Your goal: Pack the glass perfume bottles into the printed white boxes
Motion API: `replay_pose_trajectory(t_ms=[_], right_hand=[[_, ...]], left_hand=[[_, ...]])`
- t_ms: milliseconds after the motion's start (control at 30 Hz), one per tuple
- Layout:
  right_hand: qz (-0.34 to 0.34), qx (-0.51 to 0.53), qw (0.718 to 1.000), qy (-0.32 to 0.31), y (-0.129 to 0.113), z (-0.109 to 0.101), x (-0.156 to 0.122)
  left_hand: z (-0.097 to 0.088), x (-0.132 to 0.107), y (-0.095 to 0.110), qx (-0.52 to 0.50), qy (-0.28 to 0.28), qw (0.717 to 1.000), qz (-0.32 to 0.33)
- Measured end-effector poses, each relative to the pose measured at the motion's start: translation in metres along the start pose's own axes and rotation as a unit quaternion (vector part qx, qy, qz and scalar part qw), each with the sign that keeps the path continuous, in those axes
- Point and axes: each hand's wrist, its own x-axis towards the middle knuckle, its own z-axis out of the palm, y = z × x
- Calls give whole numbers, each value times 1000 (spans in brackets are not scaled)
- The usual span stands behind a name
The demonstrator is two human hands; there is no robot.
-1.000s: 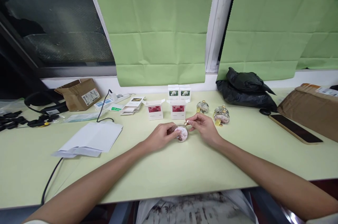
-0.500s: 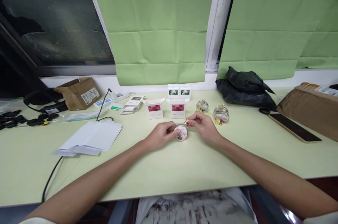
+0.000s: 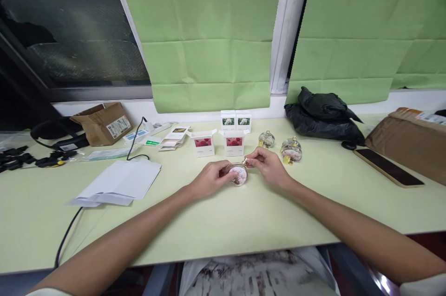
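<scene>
My left hand (image 3: 212, 179) is closed around a small round glass jar (image 3: 239, 176) with a pink flowery label, held tilted just above or on the table. My right hand (image 3: 269, 167) pinches a small gold-coloured piece (image 3: 245, 161) at the jar's upper right edge; the fingers hide part of it. Beyond my right hand stand two similar glass jars with gold fittings, one farther back (image 3: 266, 139) and one to the right (image 3: 291, 150). Two white boxes with red flower pictures, a left one (image 3: 204, 144) and a right one (image 3: 233, 143), stand with raised flaps behind the held jar.
Two white boxes with white-flower pictures (image 3: 236, 121) stand by the wall. Black plastic bags (image 3: 324, 117), a phone (image 3: 388, 167) and a brown parcel (image 3: 409, 145) lie right. Folded white paper (image 3: 120, 182), a cable, an open carton (image 3: 102, 124) and small leaflets (image 3: 175, 138) are left.
Almost nothing differs. Both hands keep their hold on the jar and the gold piece, and the view has shifted very slightly.
</scene>
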Motion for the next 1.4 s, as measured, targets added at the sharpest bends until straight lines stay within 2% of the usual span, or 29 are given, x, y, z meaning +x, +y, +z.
replay_pose_trajectory(t_ms=[133, 333, 500, 633, 767, 933, 1100, 1300, 1400], right_hand=[[9, 33, 999, 8, 0, 3, -2], [-43, -34, 998, 12, 2, 4, -5], [2, -2, 1000, -20, -3, -1, 2], [21, 50, 999, 3, -3, 3, -1], [-3, 32, 999, 22, 0, 8, -6], [-31, -42, 999, -15, -3, 1, -1], [-17, -20, 999, -18, -1, 1, 1], [-98, -86, 991, 7, -9, 7, -7], [-106, -105, 989, 8, -14, 7, -8]], left_hand=[[0, 0, 0, -8, -3, 1000, -3], [0, -1, 0, -7, 2, 1000, -2], [0, -1, 0, -2, 3, 1000, -2], [0, 0, -1, -6, -1, 1000, -4], [0, -1, -2, -5, 0, 1000, -3], [0, -1, -3, -1, -1, 1000, -3], [0, 0, -2, 6, 3, 1000, 0], [1, 2, -5, 27, 31, 999, 8], [1, 3, -7, 33, 35, 999, 11]])
